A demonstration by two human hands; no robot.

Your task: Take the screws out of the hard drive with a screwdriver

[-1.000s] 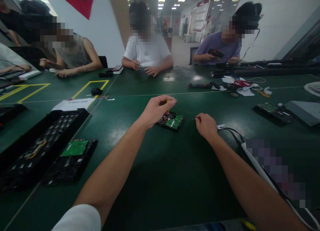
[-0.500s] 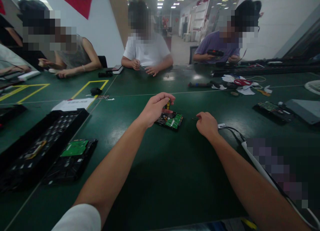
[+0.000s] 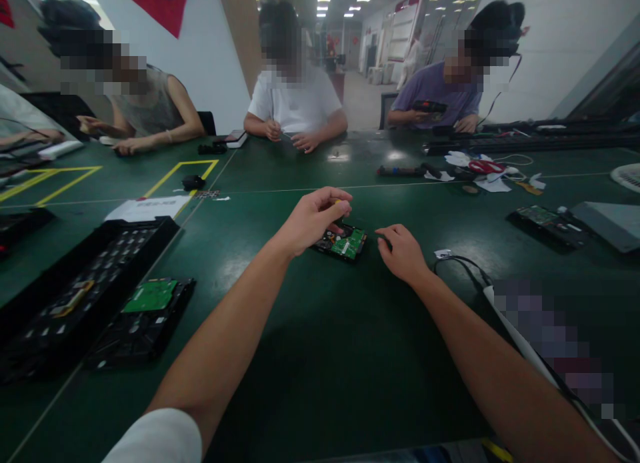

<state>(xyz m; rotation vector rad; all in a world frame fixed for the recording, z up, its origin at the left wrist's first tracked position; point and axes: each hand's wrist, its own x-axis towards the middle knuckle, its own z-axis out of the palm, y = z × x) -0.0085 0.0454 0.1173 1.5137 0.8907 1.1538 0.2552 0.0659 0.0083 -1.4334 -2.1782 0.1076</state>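
Note:
My left hand [image 3: 320,221] is closed round a yellow-and-black handle, likely a screwdriver [image 3: 343,203], of which only a bit of yellow shows now. It stands over a hard drive [image 3: 345,244] that lies on the table with its green circuit board facing up. The hand hides the drive's left part and the tool's tip. Just right of the drive, my right hand [image 3: 401,251] hovers close to the table. Its index finger and thumb are apart, and I see nothing between them.
At left lie a long black tray [image 3: 100,263] and a black drive with a green board [image 3: 149,316]. A cable [image 3: 465,259] runs at right. Farther right are another drive [image 3: 547,224] and a grey box [image 3: 607,224]. Several people sit across the green table [image 3: 300,396].
My right hand has moved left, nearer the drive. My left fingers have shifted slightly round the handle, so less of it shows. The drive stays in place.

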